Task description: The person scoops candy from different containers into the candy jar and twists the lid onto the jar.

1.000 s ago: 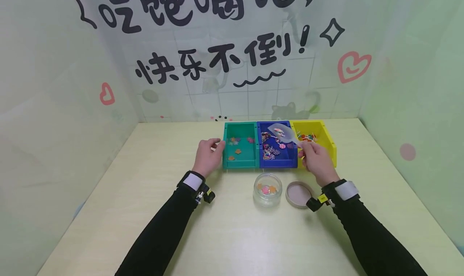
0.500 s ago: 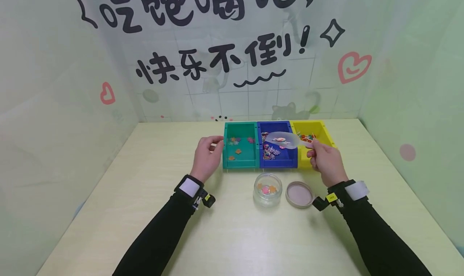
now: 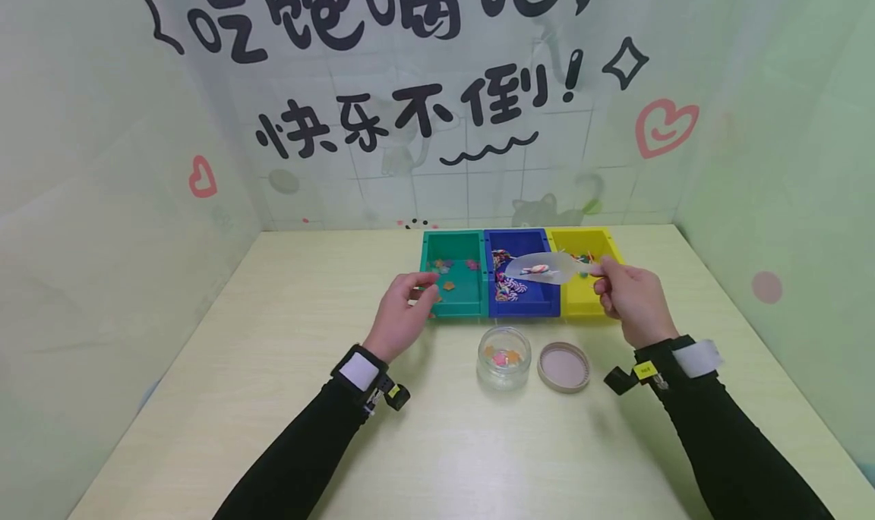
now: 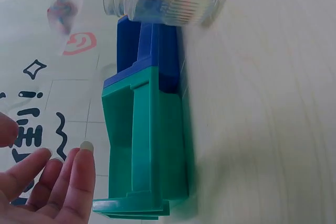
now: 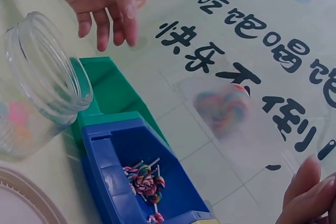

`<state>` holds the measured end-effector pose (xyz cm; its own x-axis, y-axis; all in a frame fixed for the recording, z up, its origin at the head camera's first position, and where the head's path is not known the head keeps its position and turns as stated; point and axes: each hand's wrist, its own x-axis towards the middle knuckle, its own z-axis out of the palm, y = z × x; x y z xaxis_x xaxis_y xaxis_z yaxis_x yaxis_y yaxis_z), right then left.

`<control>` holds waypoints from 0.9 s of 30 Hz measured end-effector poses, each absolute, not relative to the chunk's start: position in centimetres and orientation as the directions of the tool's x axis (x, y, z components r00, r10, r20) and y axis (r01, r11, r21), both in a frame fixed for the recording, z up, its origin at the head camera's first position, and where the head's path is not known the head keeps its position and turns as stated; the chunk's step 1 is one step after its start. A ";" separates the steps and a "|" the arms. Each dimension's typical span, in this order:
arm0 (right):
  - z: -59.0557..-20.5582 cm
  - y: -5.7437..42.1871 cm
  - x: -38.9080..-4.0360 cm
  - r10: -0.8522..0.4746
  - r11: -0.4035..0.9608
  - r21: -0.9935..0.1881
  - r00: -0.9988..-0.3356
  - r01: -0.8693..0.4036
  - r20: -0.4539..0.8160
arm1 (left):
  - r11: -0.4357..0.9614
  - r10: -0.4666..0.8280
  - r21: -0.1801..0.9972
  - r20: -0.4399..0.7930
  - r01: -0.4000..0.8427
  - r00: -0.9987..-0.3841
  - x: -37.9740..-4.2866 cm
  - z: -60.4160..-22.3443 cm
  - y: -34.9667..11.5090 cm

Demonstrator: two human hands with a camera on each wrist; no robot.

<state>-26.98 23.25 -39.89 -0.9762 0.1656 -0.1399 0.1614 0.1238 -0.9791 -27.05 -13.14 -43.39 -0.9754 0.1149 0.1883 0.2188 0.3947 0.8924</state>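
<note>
My right hand pinches the handle of a translucent plastic scoop, held above the blue bin. Striped lollipop-like candies lie in the scoop; the right wrist view shows their colours blurred through its underside. My left hand hovers at the left front corner of the green bin, fingers loosely bent and holding nothing, as the left wrist view shows. An uncapped glass jar with pink and orange star-like pieces stands in front of the bins.
Right of the jar a round lid lies on the table. The yellow bin, holding colourful small pieces, adjoins the blue bin, where swirled lollipops lie. A printed curtain closes off the back.
My right hand has moved right and slightly down, carrying the loaded scoop, which has levelled out. My left hand has shifted slightly right and toward me, over the green bin's corner.
</note>
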 end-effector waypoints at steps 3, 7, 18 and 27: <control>-39.5 23.6 -26.6 0.150 0.082 -0.985 -0.979 0.154 -0.140 | 0.394 0.155 0.891 0.179 0.226 -0.972 -26.6 -43.7 -12.7; -38.9 24.1 -26.2 0.128 0.019 -0.990 -0.982 0.142 -0.139 | 0.399 0.219 0.888 0.152 0.230 -0.964 -25.9 -44.2 -12.1; -37.3 24.6 -25.3 0.092 0.028 -0.989 -0.986 0.142 -0.139 | 0.421 0.392 0.891 -0.012 0.168 -0.920 -24.4 -45.2 -10.3; -36.9 24.7 -24.8 0.041 0.099 -0.981 -0.986 0.166 -0.163 | 0.416 0.510 0.893 -0.073 0.171 -0.857 -23.7 -46.0 -9.0</control>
